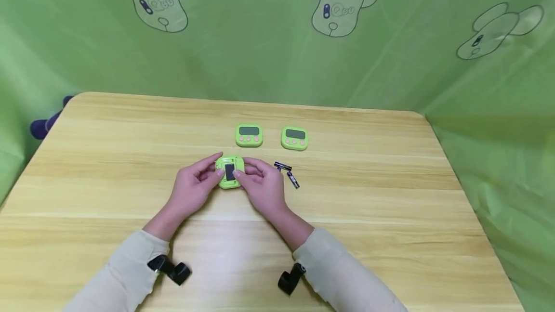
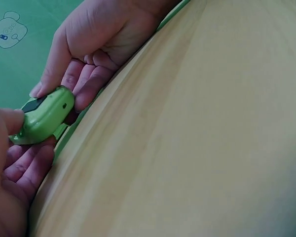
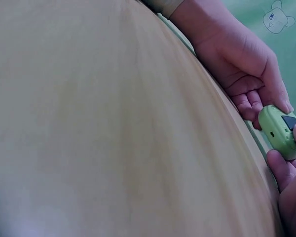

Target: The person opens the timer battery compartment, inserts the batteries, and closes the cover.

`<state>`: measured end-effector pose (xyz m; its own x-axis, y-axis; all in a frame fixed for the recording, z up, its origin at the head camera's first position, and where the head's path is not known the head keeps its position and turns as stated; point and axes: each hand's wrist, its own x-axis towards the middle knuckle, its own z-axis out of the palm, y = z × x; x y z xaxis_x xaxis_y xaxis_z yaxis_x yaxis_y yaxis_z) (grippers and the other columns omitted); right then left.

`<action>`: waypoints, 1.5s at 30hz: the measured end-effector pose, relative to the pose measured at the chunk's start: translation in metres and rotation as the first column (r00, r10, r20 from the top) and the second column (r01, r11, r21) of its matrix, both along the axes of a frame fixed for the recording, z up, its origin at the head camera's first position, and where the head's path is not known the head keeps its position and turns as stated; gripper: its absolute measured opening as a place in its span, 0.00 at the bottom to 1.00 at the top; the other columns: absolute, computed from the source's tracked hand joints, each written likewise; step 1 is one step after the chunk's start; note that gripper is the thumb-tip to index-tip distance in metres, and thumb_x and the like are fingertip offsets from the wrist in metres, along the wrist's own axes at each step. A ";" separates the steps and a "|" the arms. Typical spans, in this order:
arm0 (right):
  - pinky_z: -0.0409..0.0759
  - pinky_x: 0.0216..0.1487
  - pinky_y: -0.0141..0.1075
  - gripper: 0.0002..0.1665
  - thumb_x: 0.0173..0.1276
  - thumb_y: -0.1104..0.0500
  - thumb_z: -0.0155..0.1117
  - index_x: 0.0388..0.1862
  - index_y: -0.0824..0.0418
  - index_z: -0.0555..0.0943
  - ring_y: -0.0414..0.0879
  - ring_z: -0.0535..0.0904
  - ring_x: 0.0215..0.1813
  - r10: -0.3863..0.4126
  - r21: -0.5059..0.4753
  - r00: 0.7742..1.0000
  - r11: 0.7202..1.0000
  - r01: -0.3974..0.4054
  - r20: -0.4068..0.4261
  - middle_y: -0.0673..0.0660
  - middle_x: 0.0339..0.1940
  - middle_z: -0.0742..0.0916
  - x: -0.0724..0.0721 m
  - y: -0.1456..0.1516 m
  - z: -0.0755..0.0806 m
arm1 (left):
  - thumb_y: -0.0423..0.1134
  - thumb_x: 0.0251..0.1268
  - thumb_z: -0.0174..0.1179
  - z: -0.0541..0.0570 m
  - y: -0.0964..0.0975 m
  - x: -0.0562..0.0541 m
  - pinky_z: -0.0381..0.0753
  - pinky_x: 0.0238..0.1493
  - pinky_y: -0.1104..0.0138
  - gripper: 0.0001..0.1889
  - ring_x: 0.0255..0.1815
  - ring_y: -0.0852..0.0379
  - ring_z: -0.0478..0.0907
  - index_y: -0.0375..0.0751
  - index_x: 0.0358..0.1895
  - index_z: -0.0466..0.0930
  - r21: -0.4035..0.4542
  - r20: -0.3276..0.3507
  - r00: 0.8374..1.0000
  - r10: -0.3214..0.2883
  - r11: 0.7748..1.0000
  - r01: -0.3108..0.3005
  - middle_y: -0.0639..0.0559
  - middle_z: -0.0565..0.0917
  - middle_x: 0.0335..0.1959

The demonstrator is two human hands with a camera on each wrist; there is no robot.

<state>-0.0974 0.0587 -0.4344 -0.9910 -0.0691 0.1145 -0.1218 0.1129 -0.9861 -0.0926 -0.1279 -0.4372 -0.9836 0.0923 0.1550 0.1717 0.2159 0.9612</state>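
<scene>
A round-cornered glossy timer (image 1: pixel 230 172) is pinched by left grip (image 1: pixel 195 186) at 9 o'clock and right grip (image 1: pixel 265 186) at 3; cylindrical batteries (image 1: pixel 293 180) are carried by the wood-grained table (image 1: pixel 381 215).

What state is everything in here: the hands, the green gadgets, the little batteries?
Left hand: gripping one side of the held gadget.
Right hand: gripping its other side.
Held gadget: back toward the head camera; on or off, can't tell.
Left loose gadget: face up, no digits readable.
Right loose gadget: same.
Batteries: loose, outside the gadgets.
</scene>
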 end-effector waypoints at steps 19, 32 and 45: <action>0.85 0.40 0.36 0.16 0.60 0.71 0.73 0.48 0.70 0.86 0.50 0.87 0.40 -0.019 -0.006 0.999 1.000 0.019 -0.030 0.62 0.38 0.89 -0.002 0.001 0.001 | 0.27 0.60 0.70 -0.002 0.002 -0.002 0.80 0.25 0.70 0.27 0.25 0.55 0.80 0.34 0.65 0.77 -0.004 -0.015 1.000 0.003 1.000 -0.003 0.45 0.85 0.30; 0.85 0.36 0.33 0.11 0.55 0.71 0.77 0.36 0.70 0.84 0.46 0.83 0.31 -0.121 0.103 0.988 0.986 0.131 -0.092 0.57 0.30 0.86 0.003 0.005 0.003 | 0.26 0.60 0.69 -0.001 0.000 -0.001 0.78 0.23 0.74 0.27 0.25 0.61 0.77 0.33 0.64 0.77 0.072 0.031 0.997 0.066 0.995 -0.068 0.41 0.82 0.31; 0.81 0.34 0.31 0.20 0.52 0.66 0.82 0.44 0.66 0.86 0.41 0.81 0.32 -0.046 0.438 0.971 0.887 0.147 -0.233 0.55 0.35 0.87 -0.001 0.016 0.002 | 0.26 0.60 0.69 0.000 -0.003 -0.001 0.75 0.21 0.75 0.26 0.24 0.62 0.74 0.32 0.63 0.78 0.064 -0.004 0.998 0.064 0.996 -0.063 0.43 0.78 0.29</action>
<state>-0.0982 0.0743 -0.4320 -0.9515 -0.0680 0.2999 -0.2854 0.5589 -0.7786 -0.0932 -0.1306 -0.4375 -0.9861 0.0193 0.1648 0.1657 0.1644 0.9724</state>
